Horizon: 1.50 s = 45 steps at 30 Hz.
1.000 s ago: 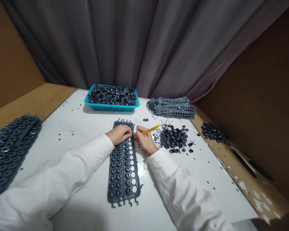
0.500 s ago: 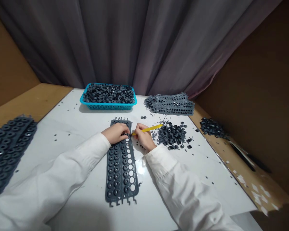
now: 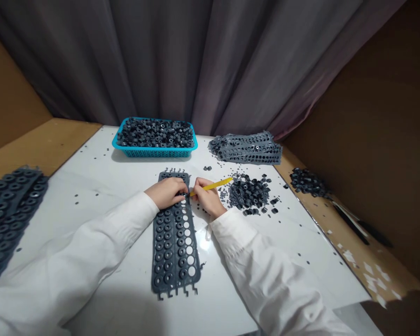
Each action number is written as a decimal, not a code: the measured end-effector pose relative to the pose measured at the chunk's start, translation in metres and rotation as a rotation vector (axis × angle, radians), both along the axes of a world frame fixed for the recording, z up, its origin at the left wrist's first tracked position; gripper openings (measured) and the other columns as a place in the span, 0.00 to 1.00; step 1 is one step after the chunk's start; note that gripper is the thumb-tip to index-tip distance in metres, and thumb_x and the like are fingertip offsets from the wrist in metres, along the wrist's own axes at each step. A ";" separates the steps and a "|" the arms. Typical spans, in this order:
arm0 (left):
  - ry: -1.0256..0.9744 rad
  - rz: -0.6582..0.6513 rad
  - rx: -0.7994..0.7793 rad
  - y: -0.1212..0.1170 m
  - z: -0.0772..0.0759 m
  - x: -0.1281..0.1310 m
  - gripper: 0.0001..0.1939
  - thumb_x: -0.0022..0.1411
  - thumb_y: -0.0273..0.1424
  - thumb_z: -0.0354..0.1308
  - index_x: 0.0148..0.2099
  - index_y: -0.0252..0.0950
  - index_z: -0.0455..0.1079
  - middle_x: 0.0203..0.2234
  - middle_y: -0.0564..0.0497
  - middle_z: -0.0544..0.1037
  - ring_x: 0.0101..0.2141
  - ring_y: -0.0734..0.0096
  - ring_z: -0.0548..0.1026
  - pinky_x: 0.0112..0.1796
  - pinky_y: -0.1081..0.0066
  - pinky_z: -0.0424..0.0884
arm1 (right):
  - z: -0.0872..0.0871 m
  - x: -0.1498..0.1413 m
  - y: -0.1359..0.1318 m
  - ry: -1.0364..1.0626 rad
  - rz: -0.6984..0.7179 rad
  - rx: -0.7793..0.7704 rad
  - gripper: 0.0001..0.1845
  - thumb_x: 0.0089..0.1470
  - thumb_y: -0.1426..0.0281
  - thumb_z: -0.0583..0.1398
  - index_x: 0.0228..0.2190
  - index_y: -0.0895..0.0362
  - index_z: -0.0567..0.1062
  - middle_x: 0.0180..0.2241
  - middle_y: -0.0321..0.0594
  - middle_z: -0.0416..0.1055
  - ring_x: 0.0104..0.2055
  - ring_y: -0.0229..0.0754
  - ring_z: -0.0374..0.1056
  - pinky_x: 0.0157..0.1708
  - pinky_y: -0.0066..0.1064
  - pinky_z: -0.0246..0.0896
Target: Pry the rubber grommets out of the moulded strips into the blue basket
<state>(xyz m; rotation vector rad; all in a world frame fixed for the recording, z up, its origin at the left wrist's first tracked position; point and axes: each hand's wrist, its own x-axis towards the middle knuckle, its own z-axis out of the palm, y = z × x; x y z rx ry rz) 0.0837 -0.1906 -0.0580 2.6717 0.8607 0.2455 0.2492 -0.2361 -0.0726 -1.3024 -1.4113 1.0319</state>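
Observation:
A long dark grey moulded rubber sheet (image 3: 175,242) lies flat in front of me, carrying rows of raised rings. Its right-hand column shows round open holes with the white tabletop visible through them. My left hand (image 3: 166,192) rests across the sheet's upper part, thumb and fingers closed at the right-hand column; what lies right under the fingertips is hidden. Just right of the sheet, my right hand (image 3: 207,197) grips a slim yellow stick-like tool (image 3: 219,183) like a pen. The tool's dark lower tip meets the sheet beside my left fingertips.
Behind the sheet stands a blue basket (image 3: 154,152) full of small dark rings. Punched-out sheets (image 3: 247,147) lie at the back right, with a heap of loose rings (image 3: 250,192) before them. More ringed sheets (image 3: 10,210) lie left. Black-handled tools (image 3: 352,224) rest at the right edge.
The whole view has shifted slightly, so everything sits a little further left and higher. Both hands keep nearly the same place on and beside the sheet.

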 end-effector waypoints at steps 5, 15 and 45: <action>0.161 -0.009 0.204 -0.013 0.008 0.007 0.07 0.60 0.26 0.52 0.37 0.31 0.71 0.34 0.43 0.73 0.40 0.59 0.71 0.41 0.64 0.67 | 0.005 -0.002 -0.002 -0.136 0.049 0.114 0.12 0.44 0.75 0.50 0.14 0.54 0.56 0.13 0.29 0.54 0.19 0.35 0.53 0.21 0.27 0.47; 0.291 -0.048 0.344 -0.016 0.004 0.012 0.09 0.62 0.23 0.50 0.35 0.29 0.71 0.32 0.43 0.73 0.38 0.61 0.71 0.38 0.66 0.68 | 0.002 -0.006 -0.001 -0.205 0.053 0.148 0.13 0.46 0.74 0.49 0.15 0.54 0.52 0.14 0.30 0.49 0.20 0.36 0.49 0.21 0.27 0.43; 0.022 0.045 0.010 -0.003 -0.002 0.001 0.10 0.60 0.27 0.55 0.41 0.31 0.74 0.36 0.44 0.75 0.38 0.64 0.74 0.42 0.68 0.68 | -0.004 0.002 0.002 0.107 -0.051 -0.039 0.10 0.40 0.74 0.52 0.13 0.55 0.58 0.10 0.28 0.60 0.15 0.34 0.56 0.18 0.24 0.51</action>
